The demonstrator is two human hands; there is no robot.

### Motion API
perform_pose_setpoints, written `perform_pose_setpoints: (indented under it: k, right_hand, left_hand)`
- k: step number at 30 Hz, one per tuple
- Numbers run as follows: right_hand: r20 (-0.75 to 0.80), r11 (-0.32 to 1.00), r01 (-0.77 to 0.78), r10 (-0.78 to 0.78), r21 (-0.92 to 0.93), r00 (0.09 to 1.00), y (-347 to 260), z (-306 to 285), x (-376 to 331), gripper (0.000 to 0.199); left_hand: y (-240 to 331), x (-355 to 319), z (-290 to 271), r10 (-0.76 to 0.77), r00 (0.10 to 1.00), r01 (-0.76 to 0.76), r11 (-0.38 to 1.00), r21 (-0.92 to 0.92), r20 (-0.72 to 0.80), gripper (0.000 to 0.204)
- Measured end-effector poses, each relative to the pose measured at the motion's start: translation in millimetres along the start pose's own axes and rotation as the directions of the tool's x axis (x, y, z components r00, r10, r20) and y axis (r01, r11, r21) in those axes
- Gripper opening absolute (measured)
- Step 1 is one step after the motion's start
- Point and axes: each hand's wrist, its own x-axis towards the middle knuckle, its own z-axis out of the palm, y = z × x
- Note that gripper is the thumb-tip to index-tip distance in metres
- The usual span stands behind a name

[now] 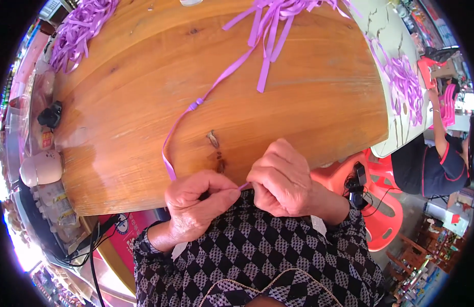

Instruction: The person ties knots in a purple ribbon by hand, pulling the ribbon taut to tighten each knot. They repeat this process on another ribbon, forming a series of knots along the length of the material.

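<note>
A narrow purple ribbon (171, 134) runs from the far bundle across the wooden table, through a small knot (196, 104), down to my hands at the near edge. My left hand (198, 202) is closed in a pinch on it, thumb against the fingers. Close beside it, my right hand (282, 179) is curled closed on the same ribbon. Only a short stretch shows between the two sets of fingertips. The ribbon's end is hidden inside my fingers. At the far side lies a loose bundle of purple ribbons (278, 20) with cut ends spread toward me.
A purple ribbon heap (86, 28) lies at the table's far left, and more ribbons (405, 84) hang over the white table (395, 30) at right. Red plastic stools (385, 225) stand at my right. A co-worker (436, 161) sits farther right. Black cables (96, 250) hang at left.
</note>
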Motion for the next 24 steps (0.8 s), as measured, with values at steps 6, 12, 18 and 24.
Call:
perform_pose_setpoints:
  k: [6,12,18,24]
  right_hand:
    - [0.118,0.986,0.063,-0.081,0.152,0.99,-2.6,-5.0,17.4,0.023]
    - [0.027,0.935,0.088,-0.084,-0.344,0.996,54.8,-11.4,82.3,0.019]
    - [0.223,0.89,0.202,-0.117,-0.408,0.968,88.6,8.2,101.5,0.011]
    - [0.31,0.965,0.138,-0.064,-0.223,0.949,61.7,-3.1,76.9,0.009]
  left_hand:
    - [7.6,-3.6,-23.0,0.326,0.929,-0.364,0.886,0.287,0.174,0.007]
    - [24.0,-3.2,-55.7,0.462,0.87,-0.352,0.826,0.441,-0.17,0.01]
    - [18.8,0.8,-128.9,0.536,0.633,-0.242,0.823,0.514,-0.558,0.007]
    - [9.9,-4.7,-178.3,0.464,0.553,-0.225,0.883,0.413,-0.691,0.002]
